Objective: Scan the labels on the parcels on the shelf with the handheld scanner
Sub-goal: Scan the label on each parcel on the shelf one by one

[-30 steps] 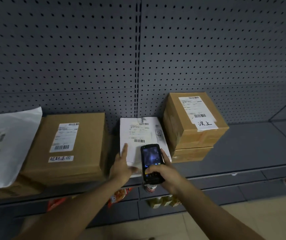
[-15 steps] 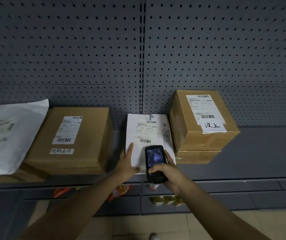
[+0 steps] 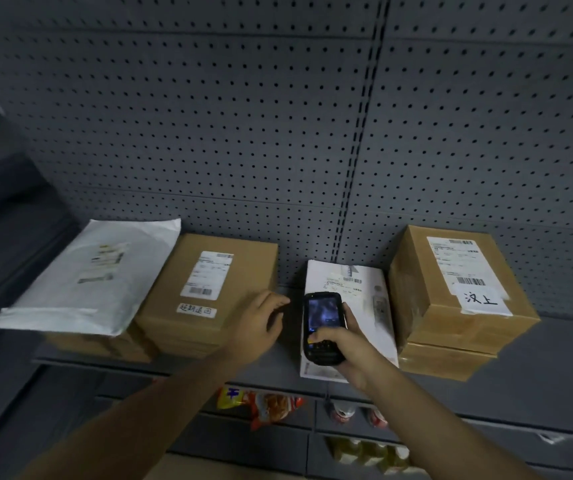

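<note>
My right hand (image 3: 345, 351) grips a black handheld scanner (image 3: 321, 327) with a lit screen, held over a flat white parcel (image 3: 364, 306) lying on the grey shelf (image 3: 555, 344). My left hand (image 3: 261, 322) hovers with its fingers apart between that white parcel and a wide brown box (image 3: 209, 292) with a white label. To the right stands a taller brown box (image 3: 458, 285) with a label and a handwritten note, on top of another box. A white mailer bag (image 3: 84, 278) lies at the far left.
A grey perforated back panel (image 3: 278, 116) rises behind the parcels. Lower shelves hold an orange snack bag (image 3: 267, 405), small cans (image 3: 344, 410) and yellowish packs (image 3: 364, 452). The shelf surface continues to the right of the tall box.
My left hand has lifted off the white parcel and moved left toward the wide brown box. The view has swung to the left; the scanner stays over the white parcel.
</note>
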`<state>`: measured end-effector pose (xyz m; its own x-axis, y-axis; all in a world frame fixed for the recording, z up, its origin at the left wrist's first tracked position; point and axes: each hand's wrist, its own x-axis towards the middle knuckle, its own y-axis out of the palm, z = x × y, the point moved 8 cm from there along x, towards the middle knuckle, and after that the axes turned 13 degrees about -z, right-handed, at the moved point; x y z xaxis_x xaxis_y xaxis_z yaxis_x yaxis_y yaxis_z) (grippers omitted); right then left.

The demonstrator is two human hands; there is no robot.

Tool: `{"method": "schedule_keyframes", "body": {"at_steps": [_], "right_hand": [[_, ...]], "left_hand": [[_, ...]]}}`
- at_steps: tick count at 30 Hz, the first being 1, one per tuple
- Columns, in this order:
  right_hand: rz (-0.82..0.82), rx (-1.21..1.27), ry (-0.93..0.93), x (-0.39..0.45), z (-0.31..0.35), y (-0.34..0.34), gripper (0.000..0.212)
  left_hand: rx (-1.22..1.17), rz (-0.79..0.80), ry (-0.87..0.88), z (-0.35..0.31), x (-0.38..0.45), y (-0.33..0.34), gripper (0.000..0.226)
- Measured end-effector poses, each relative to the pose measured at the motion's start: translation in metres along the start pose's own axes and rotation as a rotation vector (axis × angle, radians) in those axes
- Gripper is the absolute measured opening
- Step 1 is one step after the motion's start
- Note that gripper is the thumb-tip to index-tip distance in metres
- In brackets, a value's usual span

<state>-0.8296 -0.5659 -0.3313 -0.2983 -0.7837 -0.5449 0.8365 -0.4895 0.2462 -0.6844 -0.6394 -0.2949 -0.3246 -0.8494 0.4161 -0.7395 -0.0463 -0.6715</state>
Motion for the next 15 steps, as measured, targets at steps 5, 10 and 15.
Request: {"method": "schedule_keyframes", "body": {"at_steps": [5, 10, 15], "right_hand": [[0.072, -0.025, -0.014, -0.009, 0.001, 0.052, 0.080], [0.088, -0.062, -0.032, -0.019, -0.007, 0.094, 0.084], [0.090, -0.043, -0.044, -0.024, -0.018, 0.119, 0.077]], "left_hand": [[0.132, -0.042, -0.043, 0.040, 0.010, -0.058, 0.045], [0.254, -0.019, -0.196, 0.091, 0.002, -0.110, 0.064], [0.557, 0.225, -0.184, 0.140, -0.011, -0.130, 0.077]]}}
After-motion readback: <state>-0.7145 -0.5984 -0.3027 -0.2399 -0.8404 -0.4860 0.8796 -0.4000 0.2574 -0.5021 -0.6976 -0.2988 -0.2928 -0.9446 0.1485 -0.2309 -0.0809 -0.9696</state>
